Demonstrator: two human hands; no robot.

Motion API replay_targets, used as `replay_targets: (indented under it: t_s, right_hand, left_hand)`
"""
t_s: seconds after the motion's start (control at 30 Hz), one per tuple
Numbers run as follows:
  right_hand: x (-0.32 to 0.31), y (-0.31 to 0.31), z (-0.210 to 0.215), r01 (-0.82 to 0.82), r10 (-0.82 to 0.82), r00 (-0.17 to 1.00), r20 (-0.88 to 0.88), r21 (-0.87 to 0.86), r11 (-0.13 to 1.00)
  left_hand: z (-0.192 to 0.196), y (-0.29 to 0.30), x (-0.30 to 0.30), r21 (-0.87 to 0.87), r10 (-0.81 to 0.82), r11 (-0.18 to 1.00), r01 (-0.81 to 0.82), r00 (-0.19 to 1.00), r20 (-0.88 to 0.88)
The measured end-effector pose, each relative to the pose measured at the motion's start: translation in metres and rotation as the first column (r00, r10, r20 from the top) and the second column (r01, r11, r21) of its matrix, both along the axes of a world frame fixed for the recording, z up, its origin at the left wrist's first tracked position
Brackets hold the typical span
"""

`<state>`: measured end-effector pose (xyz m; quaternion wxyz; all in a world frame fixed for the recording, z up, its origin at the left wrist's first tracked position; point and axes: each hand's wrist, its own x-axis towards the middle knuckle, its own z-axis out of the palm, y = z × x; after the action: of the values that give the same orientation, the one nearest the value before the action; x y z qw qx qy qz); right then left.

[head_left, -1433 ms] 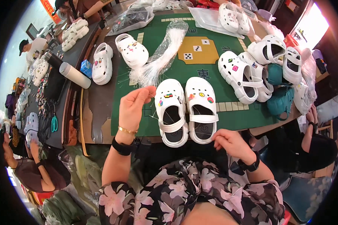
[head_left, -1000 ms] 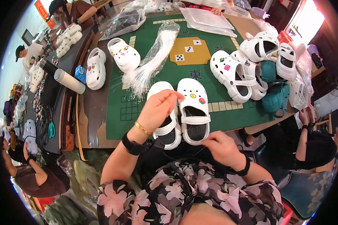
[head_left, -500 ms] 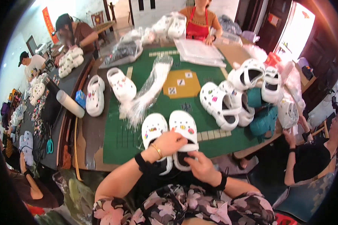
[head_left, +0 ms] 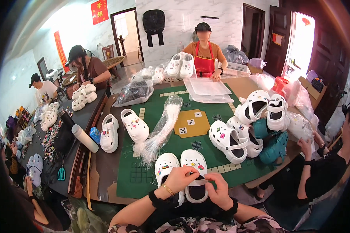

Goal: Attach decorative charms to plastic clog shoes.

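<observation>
Two white clogs with colourful charms stand side by side at the near table edge, a left clog (head_left: pixel 167 161) and a right clog (head_left: pixel 193 158). Over the right clog's opening, my left hand (head_left: pixel 175 179) has thumb and fingers pinched together. Close by on the other side of that opening, my right hand (head_left: pixel 220 191) is also in a pinch. Whatever thin thing the fingertips may hold is too small to make out. My left wrist and hand partly cover the left clog. A bundle of thin white strips (head_left: pixel 163 128) in clear plastic lies ahead of the pair.
More white clogs (head_left: pixel 228 141) and teal clogs (head_left: pixel 274 149) are piled at the right. A single clog (head_left: pixel 134 125) and another (head_left: pixel 109 134) lie left. Clear bags (head_left: pixel 208 91) lie at the far side, before a person in a red apron (head_left: pixel 204 64). A bottle (head_left: pixel 84 138) stands on the left table.
The view has tilted up, so the table sits lower in it. My left hand has come off the right clog's upper toward its strap; my right hand's fingertips have come nearer to it.
</observation>
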<state>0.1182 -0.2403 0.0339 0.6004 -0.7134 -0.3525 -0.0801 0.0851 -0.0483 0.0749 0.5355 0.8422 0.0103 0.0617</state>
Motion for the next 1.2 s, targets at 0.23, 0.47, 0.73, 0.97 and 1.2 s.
replay_targets:
  t_s: [0.23,0.47,0.73,0.97,1.2]
  right_hand:
    - [0.0,0.025,0.011,-0.148,0.165,0.883,-0.44,0.072,0.986]
    - [0.001,0.035,0.001,-0.199,0.235,0.846,-0.479,0.124,0.972]
    - [0.007,0.035,-0.006,-0.162,0.297,0.746,-0.596,0.27,0.949]
    - [0.001,0.034,-0.004,-0.175,0.286,0.758,-0.586,0.24,0.955]
    - [0.006,0.039,0.007,-0.068,0.066,0.974,-0.216,-0.003,0.998]
  left_hand:
    - [0.011,-0.006,-0.016,-0.051,0.066,0.997,-0.065,0.998,0.02]
    - [0.005,-0.007,-0.024,-0.087,0.105,0.991,-0.102,0.994,0.033]
    - [-0.01,0.003,-0.028,-0.166,0.186,0.971,-0.172,0.98,0.071]
    - [-0.004,0.003,-0.038,-0.292,0.244,0.926,-0.24,0.969,-0.022]
    - [-0.004,0.009,-0.04,-0.103,0.288,0.956,-0.276,0.95,0.118]
